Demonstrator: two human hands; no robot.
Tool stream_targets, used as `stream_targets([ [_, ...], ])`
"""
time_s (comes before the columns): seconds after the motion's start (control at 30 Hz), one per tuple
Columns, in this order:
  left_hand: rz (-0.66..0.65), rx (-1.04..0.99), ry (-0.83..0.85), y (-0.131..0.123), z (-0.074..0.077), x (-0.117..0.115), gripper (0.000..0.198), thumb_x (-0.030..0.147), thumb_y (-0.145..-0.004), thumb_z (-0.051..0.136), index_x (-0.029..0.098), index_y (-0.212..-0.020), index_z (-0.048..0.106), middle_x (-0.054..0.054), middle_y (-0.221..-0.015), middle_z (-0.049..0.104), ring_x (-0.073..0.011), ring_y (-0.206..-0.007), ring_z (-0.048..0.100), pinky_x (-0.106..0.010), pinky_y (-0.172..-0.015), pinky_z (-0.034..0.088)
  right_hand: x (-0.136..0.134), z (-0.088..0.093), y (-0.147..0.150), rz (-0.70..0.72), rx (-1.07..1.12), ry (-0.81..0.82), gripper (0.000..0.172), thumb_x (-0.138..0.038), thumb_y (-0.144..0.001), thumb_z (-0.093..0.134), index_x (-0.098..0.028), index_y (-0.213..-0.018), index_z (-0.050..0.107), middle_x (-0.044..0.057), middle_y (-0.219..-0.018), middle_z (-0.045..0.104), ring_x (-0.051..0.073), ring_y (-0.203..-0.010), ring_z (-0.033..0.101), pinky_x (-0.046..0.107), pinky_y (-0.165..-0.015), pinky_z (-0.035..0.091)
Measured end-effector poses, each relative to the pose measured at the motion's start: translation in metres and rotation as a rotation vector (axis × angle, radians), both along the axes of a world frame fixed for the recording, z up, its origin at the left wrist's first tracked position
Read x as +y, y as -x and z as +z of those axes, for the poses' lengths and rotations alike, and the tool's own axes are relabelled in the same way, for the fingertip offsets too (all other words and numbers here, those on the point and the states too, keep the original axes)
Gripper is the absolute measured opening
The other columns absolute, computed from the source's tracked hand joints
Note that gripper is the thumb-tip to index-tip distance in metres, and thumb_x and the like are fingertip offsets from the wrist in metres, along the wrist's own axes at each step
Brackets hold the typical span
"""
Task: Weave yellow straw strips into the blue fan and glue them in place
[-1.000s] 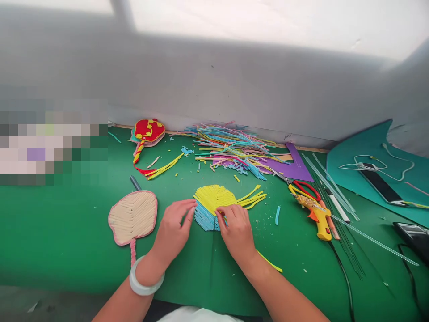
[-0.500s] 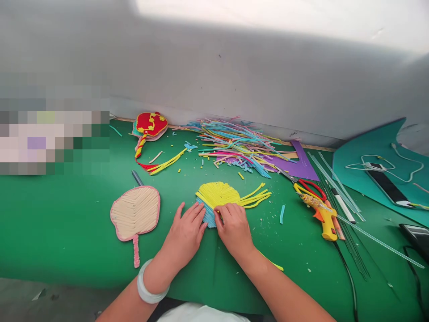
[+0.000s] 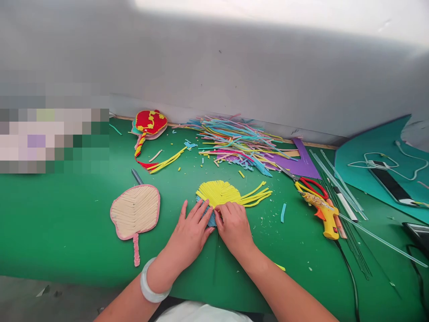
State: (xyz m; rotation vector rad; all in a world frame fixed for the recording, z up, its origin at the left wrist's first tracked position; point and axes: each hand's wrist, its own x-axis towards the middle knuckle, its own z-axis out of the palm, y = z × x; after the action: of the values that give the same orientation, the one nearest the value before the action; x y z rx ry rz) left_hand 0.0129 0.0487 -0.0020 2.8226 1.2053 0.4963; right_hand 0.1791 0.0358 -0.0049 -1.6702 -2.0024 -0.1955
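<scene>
In front of me lies a fan-shaped craft piece with yellow pipe cleaners (image 3: 219, 191) laid side by side over its upper part; several loose yellow ends (image 3: 258, 195) stick out to the right. Its lower part is blue (image 3: 211, 218) and partly hidden by my hands. My left hand (image 3: 190, 229) lies flat on the blue part, fingers stretched out. At the lower edge of the yellow, my right hand (image 3: 233, 223) has thumb and fingers pinched together on a yellow pipe cleaner, mostly covered by the fingers.
A cream fan with pink rim (image 3: 135, 210) lies left, a red fan (image 3: 150, 122) behind it. A pile of pipe cleaners (image 3: 234, 138) is at the back. Right are scissors (image 3: 311, 185), a yellow glue gun (image 3: 330, 221), glue sticks (image 3: 338, 185) and a phone (image 3: 390, 183).
My left hand has slid slightly right across the blue part, fingers more spread, covering more of it. The right hand keeps its pinch in nearly the same place.
</scene>
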Motion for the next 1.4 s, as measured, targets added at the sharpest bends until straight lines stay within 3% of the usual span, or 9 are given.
stream_targets([
  [0.93,0.012,0.020,0.028,0.000,-0.001,0.000,0.043,0.034,-0.101,0.044,0.019,-0.141,0.049,-0.014,-0.153,0.046,-0.0298,-0.142,0.042,-0.063,-0.118,0.026,-0.001,0.002,-0.003,-0.005,-0.032,0.013,0.016,-0.015,-0.094,0.053,-0.021,-0.080,0.057,0.002,-0.075,0.059,0.020,-0.076,0.051,0.034,-0.076,0.034],
  [1.2,0.028,0.031,0.010,-0.001,-0.004,0.000,0.044,0.036,-0.101,0.044,0.020,-0.141,0.050,-0.012,-0.152,0.047,-0.0295,-0.142,0.043,-0.063,-0.118,0.026,-0.002,0.005,-0.011,0.022,0.015,0.077,0.010,-0.018,-0.094,0.058,-0.021,-0.084,0.058,0.002,-0.080,0.063,0.020,-0.079,0.055,0.033,-0.076,0.035],
  [1.4,0.007,0.054,-0.001,0.000,-0.007,0.001,0.047,0.037,-0.102,0.042,0.019,-0.145,0.046,-0.012,-0.153,0.045,-0.0310,-0.142,0.042,-0.064,-0.117,0.027,-0.004,0.014,-0.031,0.061,0.114,0.222,0.006,-0.017,-0.089,0.063,-0.021,-0.089,0.059,0.001,-0.086,0.065,0.019,-0.085,0.059,0.032,-0.078,0.037],
])
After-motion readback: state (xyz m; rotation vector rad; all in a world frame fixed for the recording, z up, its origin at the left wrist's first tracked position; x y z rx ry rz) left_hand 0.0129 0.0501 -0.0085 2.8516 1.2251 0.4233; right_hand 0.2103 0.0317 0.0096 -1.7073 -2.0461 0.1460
